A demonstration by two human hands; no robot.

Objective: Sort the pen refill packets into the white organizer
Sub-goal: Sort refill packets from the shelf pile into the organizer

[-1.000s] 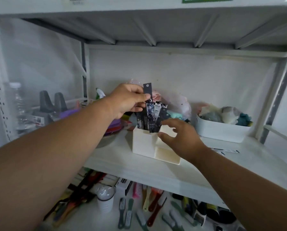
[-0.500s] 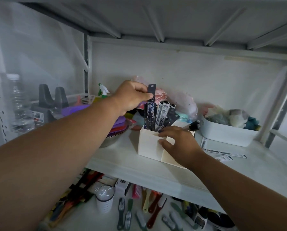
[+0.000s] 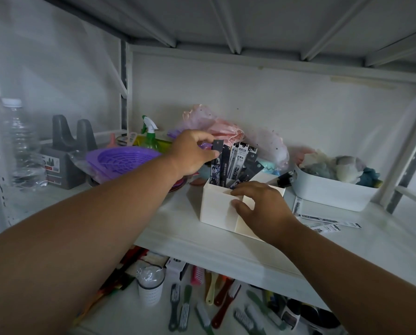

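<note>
The lower parts of the refill packets (image 3: 228, 163) are hidden inside the white organizer (image 3: 216, 209). The right hand (image 3: 262, 206) covers its front compartment. The packet print is too small to read.

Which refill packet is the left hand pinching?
The leftmost dark packet in the white organizer: the left hand pinches its top tab, which stands above the other upright packets. Loose packets lie flat on the shelf, untouched.
</note>
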